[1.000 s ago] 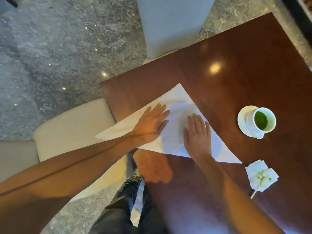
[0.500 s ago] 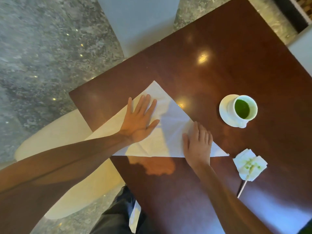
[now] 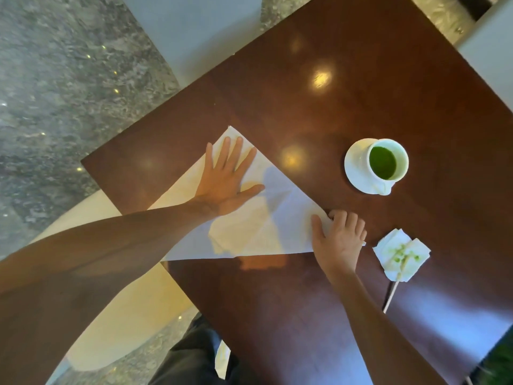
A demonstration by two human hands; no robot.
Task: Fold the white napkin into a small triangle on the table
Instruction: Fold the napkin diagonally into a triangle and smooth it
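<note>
The white napkin (image 3: 280, 218) lies on the dark wooden table (image 3: 361, 93) as a large flat triangle, its left part hanging past the table's left edge. My left hand (image 3: 226, 182) rests flat on the napkin's upper part with its fingers spread. My right hand (image 3: 340, 240) covers the napkin's right corner, fingers curled over the edge there; whether it pinches the corner is hidden under the hand.
A white cup of green drink on a saucer (image 3: 380, 165) stands to the right of the napkin. A crumpled, green-stained tissue with a stick (image 3: 401, 254) lies beside my right hand. A cream chair (image 3: 130, 301) is under the table's left edge.
My right hand has slid right along the napkin to its right corner and curled its fingers. My left hand has moved up toward the top tip.
</note>
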